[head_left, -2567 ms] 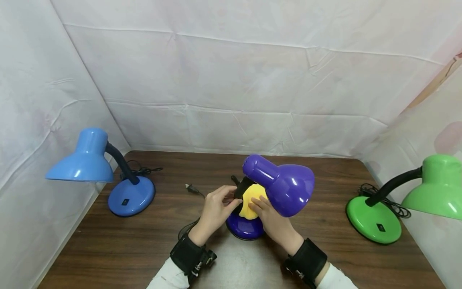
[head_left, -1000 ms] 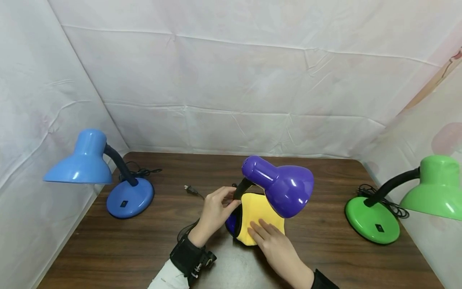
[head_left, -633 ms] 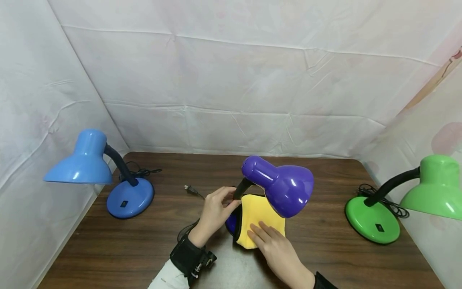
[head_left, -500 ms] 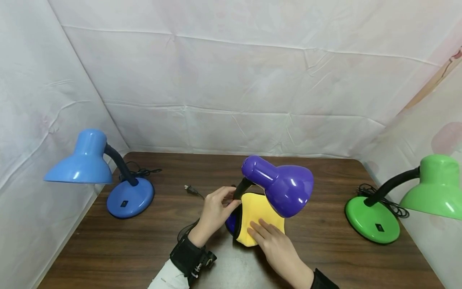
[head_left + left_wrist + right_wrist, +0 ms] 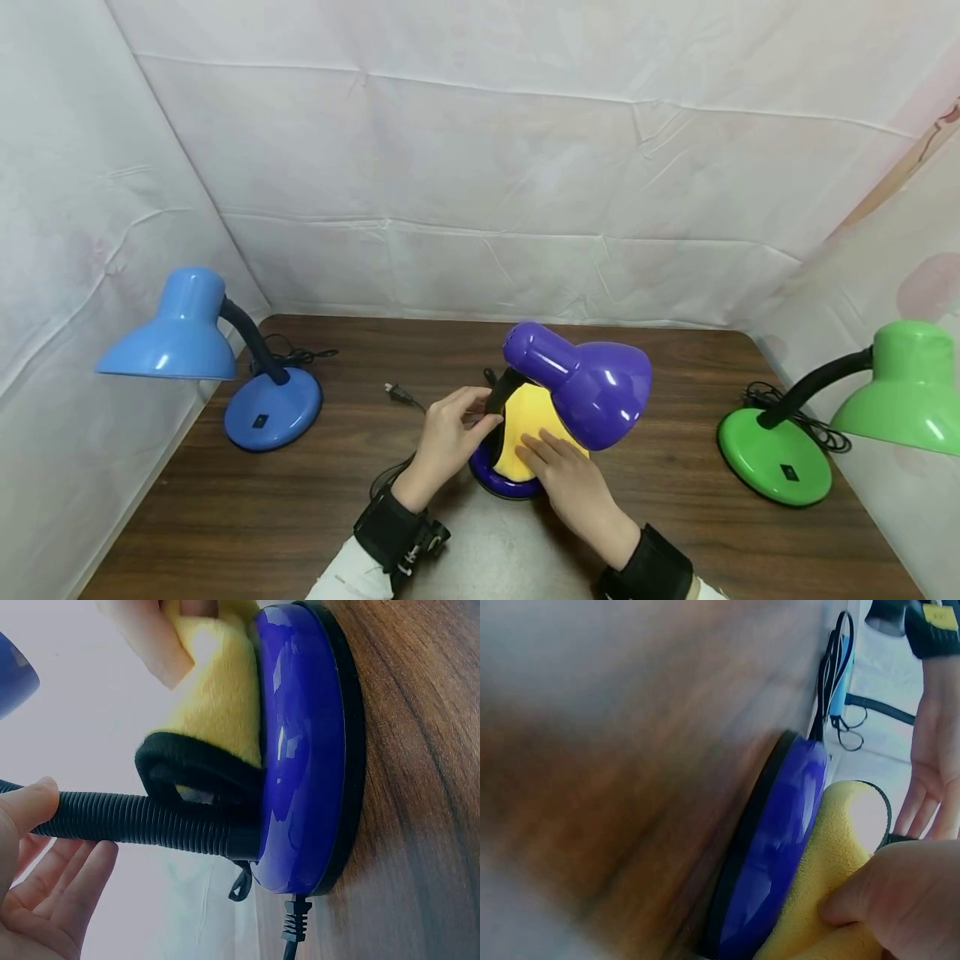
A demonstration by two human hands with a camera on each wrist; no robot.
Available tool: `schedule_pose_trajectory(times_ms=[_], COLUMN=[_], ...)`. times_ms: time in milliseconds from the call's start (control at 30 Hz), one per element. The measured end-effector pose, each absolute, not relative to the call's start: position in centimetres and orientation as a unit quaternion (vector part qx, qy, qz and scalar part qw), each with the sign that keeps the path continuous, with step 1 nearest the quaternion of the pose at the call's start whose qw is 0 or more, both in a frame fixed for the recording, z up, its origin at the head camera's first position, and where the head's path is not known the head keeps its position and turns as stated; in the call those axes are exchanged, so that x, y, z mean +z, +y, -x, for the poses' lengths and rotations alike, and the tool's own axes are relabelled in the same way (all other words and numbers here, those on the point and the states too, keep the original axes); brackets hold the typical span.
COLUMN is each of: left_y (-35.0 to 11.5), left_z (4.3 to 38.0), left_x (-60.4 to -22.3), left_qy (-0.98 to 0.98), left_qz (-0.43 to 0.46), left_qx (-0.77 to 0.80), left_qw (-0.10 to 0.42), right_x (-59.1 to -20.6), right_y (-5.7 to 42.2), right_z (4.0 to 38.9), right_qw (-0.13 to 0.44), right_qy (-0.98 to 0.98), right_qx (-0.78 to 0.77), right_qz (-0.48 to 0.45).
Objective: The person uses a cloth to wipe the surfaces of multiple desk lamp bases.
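Purple lamp (image 5: 600, 392): upright on the table (image 5: 262, 517), about midway between its left and right edges, in from the far edge.
Black neck (image 5: 150, 817): held by the left hand (image 5: 450, 437), thumb on one side, fingers curled on the other.
Yellow cloth (image 5: 525, 412): over the base, its dark border bunched up beside the neck; the right hand (image 5: 570, 475) rests on it, fingers extended.
Blue lamp (image 5: 176, 342): near the table's far left corner.
Green lamp (image 5: 900, 396): base beside the right edge.
Plug (image 5: 396, 390): on the table, left of the purple lamp.
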State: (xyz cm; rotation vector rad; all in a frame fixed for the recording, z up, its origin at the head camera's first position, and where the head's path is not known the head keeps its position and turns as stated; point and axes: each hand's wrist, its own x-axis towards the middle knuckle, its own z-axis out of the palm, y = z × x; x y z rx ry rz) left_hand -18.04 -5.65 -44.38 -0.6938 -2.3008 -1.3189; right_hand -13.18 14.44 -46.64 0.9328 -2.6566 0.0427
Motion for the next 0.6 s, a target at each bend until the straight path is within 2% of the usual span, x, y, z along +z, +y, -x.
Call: schedule_pose_trajectory(times_ms=[333,600], left_y=[-5.7,-5.6], left_z=[18.0,18.0], left_x=[-44.3,-44.4], left_qy=[-0.825,-0.825], left_qz=[0.245,0.245], left_qx=[-0.472,-0.47], left_qw=[0.192,0.196], right_x=[-46.9,-46.7], right_y=[14.6,14.6], right_z=[15.9,17.6], right_qw=[0.216,0.21], right_qy=[-0.921,-0.927], right_qx=[-0.021,-0.005], right_qz=[-0.324,-0.311])
